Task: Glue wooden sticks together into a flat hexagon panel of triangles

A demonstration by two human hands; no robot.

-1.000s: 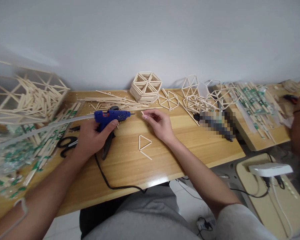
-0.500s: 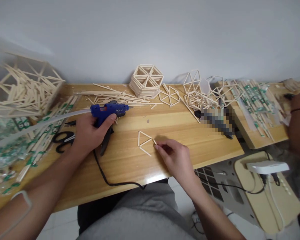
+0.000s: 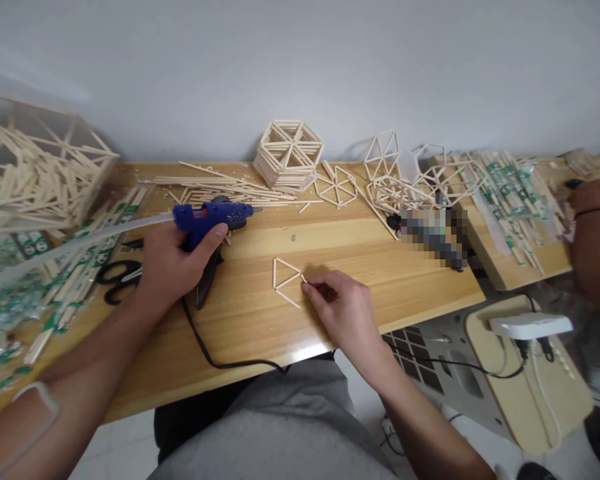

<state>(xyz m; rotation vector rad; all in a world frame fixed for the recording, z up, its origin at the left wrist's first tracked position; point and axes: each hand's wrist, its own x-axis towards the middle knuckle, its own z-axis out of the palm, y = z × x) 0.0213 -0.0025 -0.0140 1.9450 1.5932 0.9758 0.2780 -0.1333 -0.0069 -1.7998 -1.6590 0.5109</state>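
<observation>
Partway through a small stick frame, by the look of it. Done so far: a triangle (image 3: 275, 274) of three short sticks lies flat on the table (image 3: 250, 280), in front of the person, between the two hands. One more loose-ended stick (image 3: 287, 298) slants off its lower corner toward the right. Left over: the gap between that stick's free end and the triangle's right corner is not closed by a laid stick. Set against the spoked hexagon (image 3: 337, 187) at the back, and the stack of hexagons (image 3: 293, 141) beside it, I'd judge this one under half built (can't tell whether its joints are glued).

Right hand (image 3: 343, 303): thumb and fingertips pinch a short stick (image 3: 303, 279), its far end at or just beside the triangle's right corner; contact too small to confirm. Forearm comes in from the lower right, wrist low over the table, palm turned inward and down.

Left hand (image 3: 173, 263): wrapped round the handle of a blue glue gun (image 3: 220, 213), thumb on its near side, trigger finger hidden. Nozzle points right, well apart from the triangle; can't tell if the gun's weight rests on the table. A long glue stick (image 3: 110, 231) trails from the gun's rear. Forearm slants up from the lower left, past the scissors (image 3: 131, 275).
</observation>
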